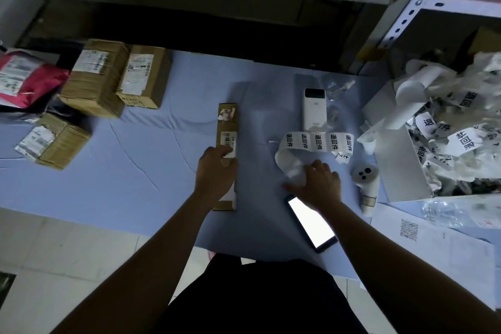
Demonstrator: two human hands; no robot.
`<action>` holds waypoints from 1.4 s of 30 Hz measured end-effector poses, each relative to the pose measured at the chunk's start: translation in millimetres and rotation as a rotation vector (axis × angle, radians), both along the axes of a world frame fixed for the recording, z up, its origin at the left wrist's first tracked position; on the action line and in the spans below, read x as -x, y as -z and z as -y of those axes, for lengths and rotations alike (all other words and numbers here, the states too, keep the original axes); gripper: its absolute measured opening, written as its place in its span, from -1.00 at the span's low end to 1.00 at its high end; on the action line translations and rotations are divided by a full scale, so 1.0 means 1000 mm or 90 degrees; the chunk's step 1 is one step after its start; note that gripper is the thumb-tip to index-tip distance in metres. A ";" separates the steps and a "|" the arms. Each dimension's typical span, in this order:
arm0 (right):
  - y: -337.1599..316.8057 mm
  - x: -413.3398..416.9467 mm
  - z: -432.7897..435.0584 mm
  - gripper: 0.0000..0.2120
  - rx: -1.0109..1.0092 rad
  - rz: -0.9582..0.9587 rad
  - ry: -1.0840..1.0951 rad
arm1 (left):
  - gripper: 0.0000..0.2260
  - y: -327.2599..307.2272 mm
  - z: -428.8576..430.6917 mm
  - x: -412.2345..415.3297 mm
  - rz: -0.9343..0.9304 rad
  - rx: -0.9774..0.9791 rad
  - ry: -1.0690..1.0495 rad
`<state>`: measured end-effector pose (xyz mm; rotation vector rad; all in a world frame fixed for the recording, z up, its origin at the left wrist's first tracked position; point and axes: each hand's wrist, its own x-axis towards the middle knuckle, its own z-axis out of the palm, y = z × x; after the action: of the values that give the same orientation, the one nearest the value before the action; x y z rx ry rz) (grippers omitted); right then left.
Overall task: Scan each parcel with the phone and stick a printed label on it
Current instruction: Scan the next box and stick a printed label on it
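A long narrow cardboard parcel [227, 127] lies lengthwise on the blue sheet [135, 160]. My left hand [215, 173] rests flat on its near half, fingers over a barcode sticker. My right hand [321, 182] sits on the curled end of a white label strip [317, 142] printed with black characters, fingers closed on the backing paper. The strip runs from a white handheld label printer [314, 108]. The phone [311, 222] lies face up with its screen lit, just near my right wrist, untouched.
Three brown boxes [95, 78] [145, 76] [51, 141] and a red mailer bag [21, 78] sit at the left. A white carton [406, 168] heaped with used label backing stands right. A white controller [366, 179], papers [433, 241] and shelving [406, 8] surround it.
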<state>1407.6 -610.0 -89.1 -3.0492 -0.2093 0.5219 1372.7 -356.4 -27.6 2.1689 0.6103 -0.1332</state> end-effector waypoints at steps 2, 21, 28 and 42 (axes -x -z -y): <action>0.001 0.003 -0.006 -0.47 -0.007 0.007 -0.003 | -0.72 0.001 0.003 0.005 -0.003 -0.005 0.018; -0.048 0.050 -0.044 -0.82 -0.484 -0.003 0.084 | -0.66 -0.003 0.045 -0.004 -0.052 0.392 0.118; -0.092 0.067 -0.049 -0.76 -0.854 -0.034 0.389 | -0.64 -0.028 0.043 -0.010 0.140 0.402 0.085; -0.129 0.058 -0.065 -0.80 -0.955 0.107 0.286 | -0.77 -0.085 0.021 -0.001 0.357 0.060 0.379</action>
<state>1349.6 -544.9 39.5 -1.5700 0.0795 -0.0121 1373.6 -377.8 57.5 2.0985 -0.3570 0.1292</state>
